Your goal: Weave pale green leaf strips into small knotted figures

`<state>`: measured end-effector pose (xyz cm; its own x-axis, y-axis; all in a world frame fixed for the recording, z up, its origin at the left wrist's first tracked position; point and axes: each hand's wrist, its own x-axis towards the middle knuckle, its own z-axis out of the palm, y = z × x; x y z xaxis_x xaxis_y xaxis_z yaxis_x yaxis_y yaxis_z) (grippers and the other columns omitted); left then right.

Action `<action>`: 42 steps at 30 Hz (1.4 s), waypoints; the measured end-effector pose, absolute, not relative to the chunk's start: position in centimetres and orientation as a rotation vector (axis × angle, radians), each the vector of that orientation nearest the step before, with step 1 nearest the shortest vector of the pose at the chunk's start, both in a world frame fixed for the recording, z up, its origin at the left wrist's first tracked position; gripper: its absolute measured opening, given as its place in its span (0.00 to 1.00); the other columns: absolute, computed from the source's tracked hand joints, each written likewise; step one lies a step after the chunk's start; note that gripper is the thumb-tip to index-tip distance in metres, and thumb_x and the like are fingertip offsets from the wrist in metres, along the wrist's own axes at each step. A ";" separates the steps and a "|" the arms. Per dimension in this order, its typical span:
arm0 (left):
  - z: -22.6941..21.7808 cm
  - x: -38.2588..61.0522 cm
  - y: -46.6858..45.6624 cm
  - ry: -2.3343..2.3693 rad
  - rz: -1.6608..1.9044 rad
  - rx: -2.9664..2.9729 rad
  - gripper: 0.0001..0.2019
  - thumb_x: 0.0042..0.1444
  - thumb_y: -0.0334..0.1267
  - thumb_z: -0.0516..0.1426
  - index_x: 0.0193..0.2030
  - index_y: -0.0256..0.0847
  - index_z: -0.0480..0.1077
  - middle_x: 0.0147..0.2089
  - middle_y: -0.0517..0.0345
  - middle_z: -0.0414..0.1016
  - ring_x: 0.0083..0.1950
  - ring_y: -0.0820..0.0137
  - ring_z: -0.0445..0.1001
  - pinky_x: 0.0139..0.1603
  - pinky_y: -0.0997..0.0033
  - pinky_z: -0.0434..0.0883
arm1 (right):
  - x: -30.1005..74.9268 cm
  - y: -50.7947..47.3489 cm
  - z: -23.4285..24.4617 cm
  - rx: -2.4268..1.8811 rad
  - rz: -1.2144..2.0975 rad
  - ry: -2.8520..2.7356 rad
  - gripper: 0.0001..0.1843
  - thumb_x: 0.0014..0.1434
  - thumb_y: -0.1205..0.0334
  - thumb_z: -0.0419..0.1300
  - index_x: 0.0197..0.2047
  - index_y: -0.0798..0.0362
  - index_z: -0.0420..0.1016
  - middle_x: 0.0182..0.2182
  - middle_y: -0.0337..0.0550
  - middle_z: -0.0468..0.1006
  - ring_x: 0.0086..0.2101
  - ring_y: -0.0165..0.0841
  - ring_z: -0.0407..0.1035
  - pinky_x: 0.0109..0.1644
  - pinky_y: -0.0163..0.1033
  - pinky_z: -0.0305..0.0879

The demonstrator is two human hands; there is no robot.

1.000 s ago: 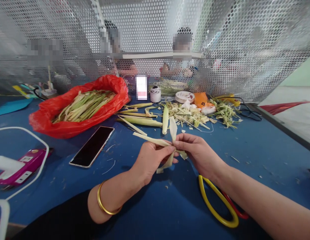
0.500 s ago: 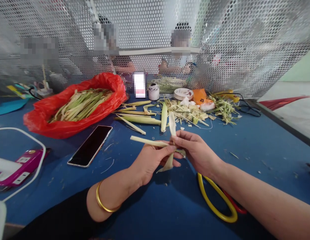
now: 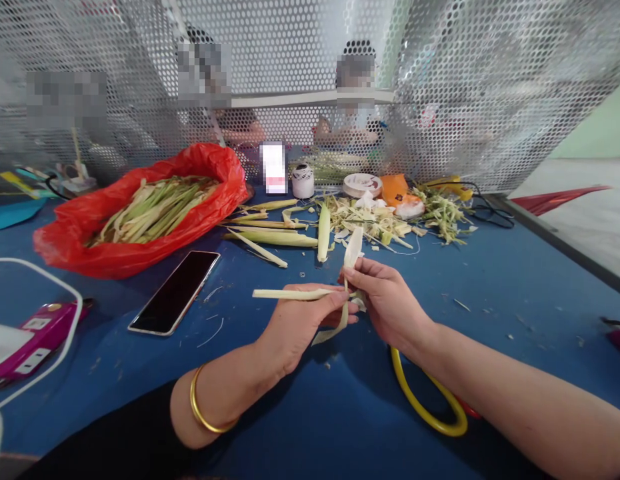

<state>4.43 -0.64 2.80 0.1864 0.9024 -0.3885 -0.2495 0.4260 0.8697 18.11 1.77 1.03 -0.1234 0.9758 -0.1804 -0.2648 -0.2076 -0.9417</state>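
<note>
My left hand (image 3: 290, 323) pinches a narrow, pale corn husk stem (image 3: 280, 294), which points left over my fingers. My right hand (image 3: 393, 300) is closed on a flat corn husk strip (image 3: 354, 245) that stands up above the thumb and crosses the stem. The strip's lower end hangs down below my left fingertips. Both sets of fingertips meet at the crossing, so the crossing itself is partly hidden. Below my right wrist lies a yellow loop handle (image 3: 425, 408), with a bit of red beside it.
At left, a red plastic bag (image 3: 115, 263) holds many husk strips; a phone (image 3: 175, 293) and a purple power strip (image 3: 45, 337) lie nearer. Loose husks (image 3: 275, 238), scraps (image 3: 365, 217) and a tape roll (image 3: 363, 185) lie ahead. People sit behind a perforated screen (image 3: 300, 60).
The husk stem has turned from slanting to nearly level. The upright strip now leans right, and its lower tail is bent further left. The view has shifted slightly.
</note>
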 end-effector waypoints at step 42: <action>2.7 3.9 0.0 1.069 1.231 0.818 0.12 0.41 0.34 0.68 0.34 0.37 0.74 0.28 0.61 0.76 0.28 0.75 0.73 0.33 0.75 0.70 | 19.6 1.7 2.7 -1.172 0.753 -2.024 0.07 0.62 0.60 0.56 0.37 0.51 0.75 0.32 0.40 0.79 0.35 0.34 0.72 0.41 0.38 0.64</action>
